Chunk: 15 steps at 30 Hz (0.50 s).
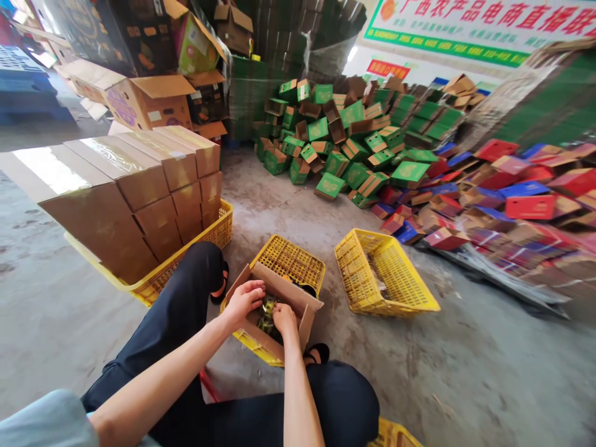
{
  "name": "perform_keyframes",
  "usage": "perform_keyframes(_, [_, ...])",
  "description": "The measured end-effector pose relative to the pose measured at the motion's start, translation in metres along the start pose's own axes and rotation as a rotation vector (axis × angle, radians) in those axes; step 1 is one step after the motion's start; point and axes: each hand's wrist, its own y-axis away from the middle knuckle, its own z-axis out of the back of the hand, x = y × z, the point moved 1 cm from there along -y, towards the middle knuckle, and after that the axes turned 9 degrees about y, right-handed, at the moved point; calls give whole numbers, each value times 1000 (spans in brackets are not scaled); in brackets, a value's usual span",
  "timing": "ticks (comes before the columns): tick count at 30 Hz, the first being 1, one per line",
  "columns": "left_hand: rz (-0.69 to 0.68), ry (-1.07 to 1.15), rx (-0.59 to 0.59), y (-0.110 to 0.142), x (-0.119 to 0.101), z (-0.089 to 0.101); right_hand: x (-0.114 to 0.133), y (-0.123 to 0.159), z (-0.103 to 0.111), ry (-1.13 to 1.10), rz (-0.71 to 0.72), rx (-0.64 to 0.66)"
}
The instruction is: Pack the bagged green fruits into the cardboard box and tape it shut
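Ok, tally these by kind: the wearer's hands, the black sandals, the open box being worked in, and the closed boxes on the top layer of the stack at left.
Hands: 2
Sandals: 2
Open box: 1
Closed boxes, top layer: 4
Total: 9

Grn boxes (329, 185) heaped on flr (484, 372), red/blue boxes (531, 207) adj.; banner (465, 31) on bkgd wall (426, 70).

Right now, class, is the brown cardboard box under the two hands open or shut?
Open: no flap covers the box, and greenish contents show inside.
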Motion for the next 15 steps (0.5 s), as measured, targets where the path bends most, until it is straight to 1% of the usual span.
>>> perform_keyframes(3, [-23,10,0,-2,0,3,-6,4,16,-180,-69,-105])
perform_keyframes(6, [-35,-3,-12,-4,4,5,-13,13,31,-353,-61,-187])
perform_keyframes(8, [-81,-41,-21,-5,7,6,-14,22,38,-518,-40,-200])
perform_keyframes(10, [-146,-95,-12,-4,9,5,-12,32,43,-803,-40,-149])
perform_keyframes(12, [-157,-129,61,-1,11,3,-7,40,46,-1097,-53,-52])
perform_keyframes(13, [-140,-142,120,0,11,1,-4,43,47,-1191,-54,-7])
perform_keyframes(15, [-103,-180,236,4,10,-2,1,46,50,-1229,-20,20])
